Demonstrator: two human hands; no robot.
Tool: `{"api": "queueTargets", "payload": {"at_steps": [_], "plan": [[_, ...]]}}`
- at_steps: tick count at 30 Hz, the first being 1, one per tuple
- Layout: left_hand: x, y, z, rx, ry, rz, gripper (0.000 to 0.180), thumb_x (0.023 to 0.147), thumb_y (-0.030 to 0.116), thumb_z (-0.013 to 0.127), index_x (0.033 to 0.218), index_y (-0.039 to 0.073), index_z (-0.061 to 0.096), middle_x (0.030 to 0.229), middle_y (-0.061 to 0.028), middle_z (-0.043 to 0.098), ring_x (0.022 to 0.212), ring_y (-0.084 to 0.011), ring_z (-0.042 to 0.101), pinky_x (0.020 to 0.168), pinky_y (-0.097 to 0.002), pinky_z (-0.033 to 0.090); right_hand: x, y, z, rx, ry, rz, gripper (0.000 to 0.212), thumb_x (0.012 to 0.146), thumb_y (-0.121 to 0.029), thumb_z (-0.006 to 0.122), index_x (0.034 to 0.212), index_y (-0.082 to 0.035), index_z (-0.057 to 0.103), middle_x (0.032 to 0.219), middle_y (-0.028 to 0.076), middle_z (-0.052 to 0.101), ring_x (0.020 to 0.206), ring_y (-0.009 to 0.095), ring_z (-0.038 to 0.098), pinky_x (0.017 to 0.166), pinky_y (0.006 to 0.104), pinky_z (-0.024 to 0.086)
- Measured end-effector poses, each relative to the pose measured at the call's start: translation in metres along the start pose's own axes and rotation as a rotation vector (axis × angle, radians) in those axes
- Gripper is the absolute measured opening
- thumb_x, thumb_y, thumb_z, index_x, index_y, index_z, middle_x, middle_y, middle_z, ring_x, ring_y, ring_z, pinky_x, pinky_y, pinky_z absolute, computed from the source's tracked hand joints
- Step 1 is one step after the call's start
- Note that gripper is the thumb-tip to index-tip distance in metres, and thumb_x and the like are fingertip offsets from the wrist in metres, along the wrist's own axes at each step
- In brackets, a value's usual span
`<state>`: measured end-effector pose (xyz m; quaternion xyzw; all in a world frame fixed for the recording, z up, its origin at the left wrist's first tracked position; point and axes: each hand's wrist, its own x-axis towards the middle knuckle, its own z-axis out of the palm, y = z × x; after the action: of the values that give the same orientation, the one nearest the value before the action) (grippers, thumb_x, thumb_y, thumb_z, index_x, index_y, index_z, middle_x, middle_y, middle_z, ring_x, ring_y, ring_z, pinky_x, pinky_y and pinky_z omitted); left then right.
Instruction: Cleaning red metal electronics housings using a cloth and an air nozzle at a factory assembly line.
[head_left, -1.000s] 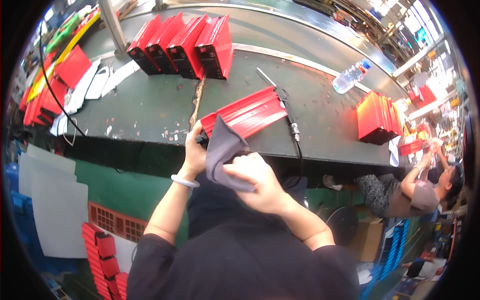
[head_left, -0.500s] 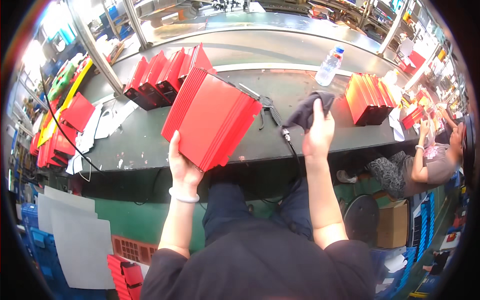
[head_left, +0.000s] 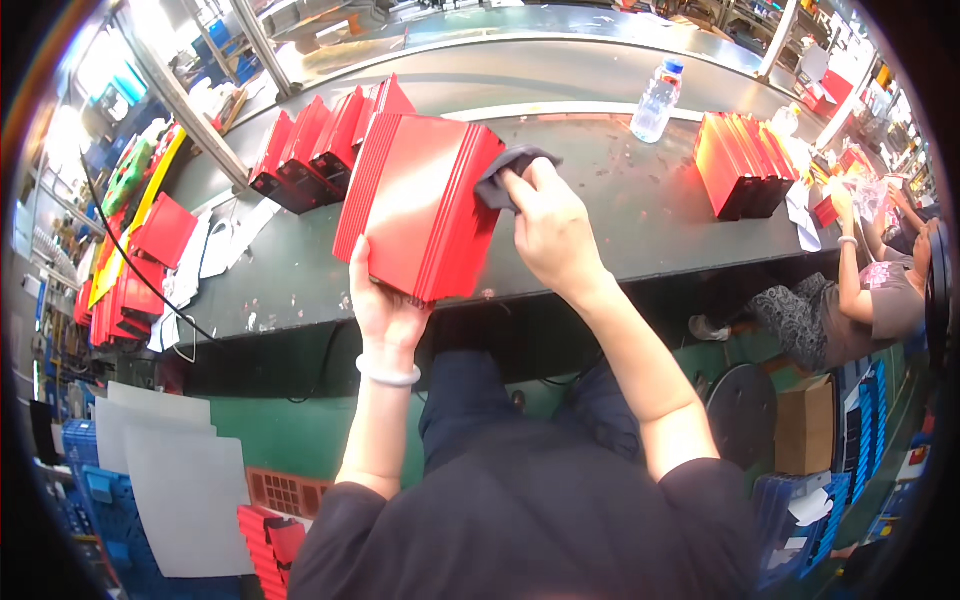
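My left hand (head_left: 387, 303) grips a red ribbed metal casing (head_left: 415, 195) by its lower edge and holds it tilted above the front of the bench. The thumb lies along the casing's left side, while the other fingers are mostly hidden beneath it. Pinched in my right hand (head_left: 553, 222) is a dark grey cloth (head_left: 508, 178), which presses against the casing's upper right ribbed edge. Behind the held casing, several similar red casings (head_left: 325, 150) stand in a row on the bench.
The dark green bench (head_left: 590, 180) carries a clear bottle with a blue cap (head_left: 657, 102) and more red casings (head_left: 742, 165) at the right. Red parts (head_left: 165, 230) and white papers lie at the left. A co-worker (head_left: 870, 295) sits at the right, near a round stool (head_left: 741, 415).
My right hand has brought the cloth leftward and up against the casing's edge. The casing has turned slightly in my left hand. The air-gun-like tool seen earlier is now out of sight.
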<state>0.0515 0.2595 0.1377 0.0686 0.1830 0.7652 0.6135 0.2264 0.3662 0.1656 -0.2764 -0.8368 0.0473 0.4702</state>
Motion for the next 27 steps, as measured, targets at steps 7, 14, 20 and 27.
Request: {"api": "queueTargets", "payload": {"at_steps": [7,14,20,27], "plan": [[0.015,0.009,-0.008,-0.104,-0.075,0.011,0.055,0.090,0.043,0.056,0.133,0.009,0.046,0.130,-0.0108,0.054,0.116,-0.0298,0.055,0.097,-0.0483,0.047,-0.096,-0.055,0.020,0.327,-0.811,-0.009,0.023,0.075,-0.006,0.051,0.093,-0.002,0.065,0.092,0.015,0.055,0.090,0.030,0.059,0.082,0.0411,0.047],[0.006,0.017,-0.024,-0.096,-0.140,-0.029,0.059,0.090,0.047,0.054,0.136,0.012,0.043,0.132,-0.0112,0.053,0.117,-0.0333,0.054,0.094,-0.0511,0.048,-0.061,-0.020,-0.013,1.333,-0.475,0.838,0.024,0.085,0.005,0.046,0.104,0.005,0.061,0.094,0.007,0.066,0.089,0.014,0.063,0.084,0.0278,0.049],[-0.003,0.002,-0.006,-0.060,-0.109,-0.004,0.061,0.091,0.049,0.050,0.138,0.012,0.040,0.134,-0.0104,0.052,0.119,-0.0316,0.053,0.096,-0.0500,0.047,-0.010,-0.015,-0.013,1.322,0.172,0.517,0.025,0.080,0.013,0.053,0.101,0.000,0.059,0.093,0.003,0.060,0.082,0.008,0.056,0.073,0.0218,0.045],[-0.006,-0.014,-0.005,0.110,-0.043,0.145,0.058,0.093,0.045,0.051,0.136,0.008,0.041,0.133,-0.0101,0.051,0.118,-0.0291,0.053,0.098,-0.0469,0.046,0.002,-0.001,0.028,1.059,0.336,0.585,0.035,0.079,0.013,0.052,0.110,-0.003,0.052,0.091,0.002,0.055,0.084,0.009,0.054,0.077,0.0229,0.045]]}}
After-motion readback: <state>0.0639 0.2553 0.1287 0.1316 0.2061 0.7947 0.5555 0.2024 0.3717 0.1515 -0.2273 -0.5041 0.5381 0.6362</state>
